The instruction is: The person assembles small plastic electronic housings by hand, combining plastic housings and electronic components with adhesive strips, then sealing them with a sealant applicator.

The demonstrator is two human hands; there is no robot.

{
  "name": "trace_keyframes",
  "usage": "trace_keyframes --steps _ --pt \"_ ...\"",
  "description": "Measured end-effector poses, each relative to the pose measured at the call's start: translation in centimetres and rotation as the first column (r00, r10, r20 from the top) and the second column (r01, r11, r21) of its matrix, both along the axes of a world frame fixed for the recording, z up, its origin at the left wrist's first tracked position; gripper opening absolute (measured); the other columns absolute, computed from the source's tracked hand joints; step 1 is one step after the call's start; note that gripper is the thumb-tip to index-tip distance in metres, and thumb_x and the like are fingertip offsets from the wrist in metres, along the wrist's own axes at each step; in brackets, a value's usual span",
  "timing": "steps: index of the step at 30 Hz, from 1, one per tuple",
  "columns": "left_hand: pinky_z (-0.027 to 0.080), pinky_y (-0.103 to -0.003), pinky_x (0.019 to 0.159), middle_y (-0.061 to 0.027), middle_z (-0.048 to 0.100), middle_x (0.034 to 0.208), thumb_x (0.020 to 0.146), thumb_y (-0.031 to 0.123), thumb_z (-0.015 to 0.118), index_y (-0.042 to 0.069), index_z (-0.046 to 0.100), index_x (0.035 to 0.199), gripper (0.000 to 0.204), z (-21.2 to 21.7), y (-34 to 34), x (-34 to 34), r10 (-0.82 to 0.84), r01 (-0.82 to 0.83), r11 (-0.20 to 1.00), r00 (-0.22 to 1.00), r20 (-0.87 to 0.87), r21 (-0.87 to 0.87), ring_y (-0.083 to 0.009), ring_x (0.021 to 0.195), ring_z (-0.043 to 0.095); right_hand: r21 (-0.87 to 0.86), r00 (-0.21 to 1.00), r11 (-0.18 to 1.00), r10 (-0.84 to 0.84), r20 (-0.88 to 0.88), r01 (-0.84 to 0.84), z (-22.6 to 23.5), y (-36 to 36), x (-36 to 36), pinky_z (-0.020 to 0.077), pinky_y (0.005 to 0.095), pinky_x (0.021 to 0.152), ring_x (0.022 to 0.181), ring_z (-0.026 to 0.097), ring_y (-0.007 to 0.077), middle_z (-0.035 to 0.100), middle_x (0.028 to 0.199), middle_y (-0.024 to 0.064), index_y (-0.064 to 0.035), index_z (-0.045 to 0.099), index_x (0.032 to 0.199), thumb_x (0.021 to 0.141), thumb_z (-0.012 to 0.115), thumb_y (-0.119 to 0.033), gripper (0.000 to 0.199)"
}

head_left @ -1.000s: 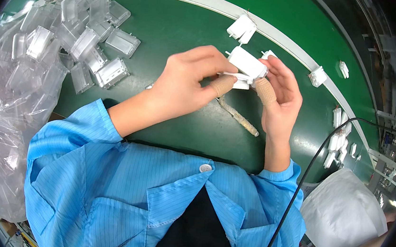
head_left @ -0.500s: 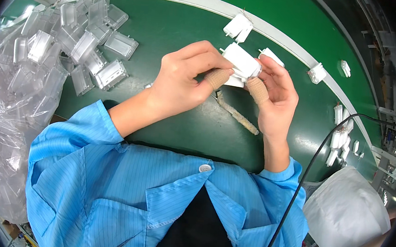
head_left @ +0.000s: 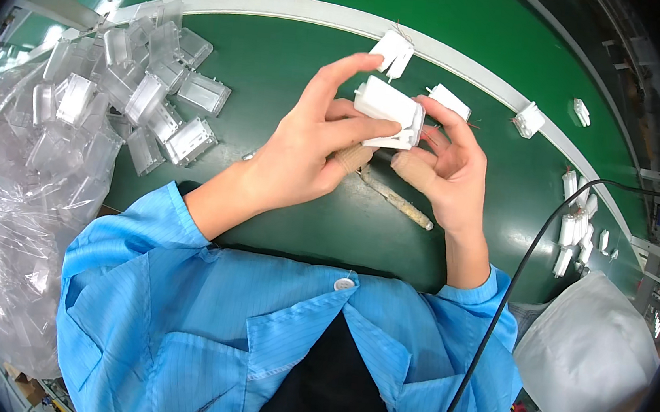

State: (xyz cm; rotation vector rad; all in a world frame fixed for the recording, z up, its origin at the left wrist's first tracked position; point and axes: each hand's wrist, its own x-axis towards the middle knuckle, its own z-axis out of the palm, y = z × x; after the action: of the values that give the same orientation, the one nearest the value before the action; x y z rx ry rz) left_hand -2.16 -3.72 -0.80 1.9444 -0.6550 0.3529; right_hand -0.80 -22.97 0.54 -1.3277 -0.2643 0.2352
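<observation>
Since the earlier frame, left hand (head_left: 316,145) index finger has lifted. Both hands grip the white plastic housing (head_left: 387,113) above the green belt (head_left: 280,66); right hand (head_left: 450,158) steadies it.

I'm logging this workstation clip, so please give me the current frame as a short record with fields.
surface: green belt
left hand: fingers pinch the white plastic part
right hand: holds the same part from the right
under hands: slim stick tool
left side: pile of clear plastic cases, clear bag
belt edge: loose white parts
</observation>
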Motion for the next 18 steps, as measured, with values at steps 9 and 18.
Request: trace_keyframes --steps 9,18 --pt "0.053 -0.034 0.083 -0.0139 0.058 0.117 0.075 0.003 0.069 0.006 0.057 0.118 0.044 0.2 -0.3 0.2 0.016 -0.082 0.961 0.969 -0.246 -0.263 -0.0258 0.096 0.063 -0.347 0.942 0.926 -0.024 0.335 0.147 -1.6 -0.9 0.8 0.0567 0.0288 0.075 0.089 0.061 0.0158 0.055 0.109 0.0091 0.0005 0.056 0.116 0.068 0.076 0.000 0.052" --pt "0.049 -0.032 0.089 -0.0144 0.055 0.124 0.084 0.003 0.062 -0.001 0.055 0.119 0.036 -0.3 0.2 0.1 -0.144 0.029 0.944 0.932 -0.331 -0.329 -0.0208 0.106 0.058 -0.480 0.863 0.832 0.004 0.505 0.277 -0.7 -0.9 0.6 0.0558 0.0255 0.070 0.081 0.062 0.0150 0.058 0.104 0.0090 -0.0039 0.064 0.111 0.064 0.079 -0.002 0.049"
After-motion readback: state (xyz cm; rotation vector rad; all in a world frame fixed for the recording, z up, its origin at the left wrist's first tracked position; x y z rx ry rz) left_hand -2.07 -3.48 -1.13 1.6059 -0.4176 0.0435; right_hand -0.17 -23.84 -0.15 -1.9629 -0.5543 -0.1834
